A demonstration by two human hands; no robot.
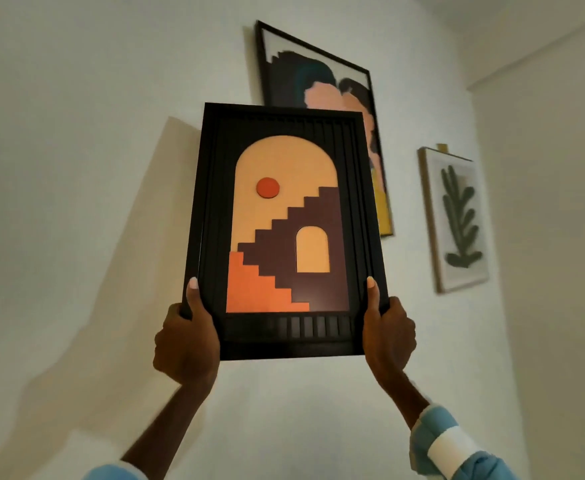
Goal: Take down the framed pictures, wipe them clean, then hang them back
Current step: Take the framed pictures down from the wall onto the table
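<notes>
While both hands are up, the black framed picture (286,230) is held upright in front of the white wall (76,98), raised overhead. It shows an orange arch, a red dot and brown and orange stairs. Left hand (185,341) grips the lower left corner, thumb flat on the front of the frame, fingers wrapped round behind. Right hand (388,334) grips the lower right corner the same way, thumb up the front edge. Can't tell if the back of the frame touches the wall.

Just behind and above it hangs a second picture (319,74) in a thin black frame, with dark and pink blotches and a yellow patch low down. The held frame covers its lower left part. Off to the right, apart from both, hangs a third picture (457,220) in a pale frame with a green leaf shape. A small yellow bit (442,147) sits at its top edge, too small to make out.

A broad shadow (166,188) falls on the wall left of the held frame. A blue and white striped sleeve (454,445) shows on the right forearm; a blue cuff edge (111,472) shows at the bottom left.
</notes>
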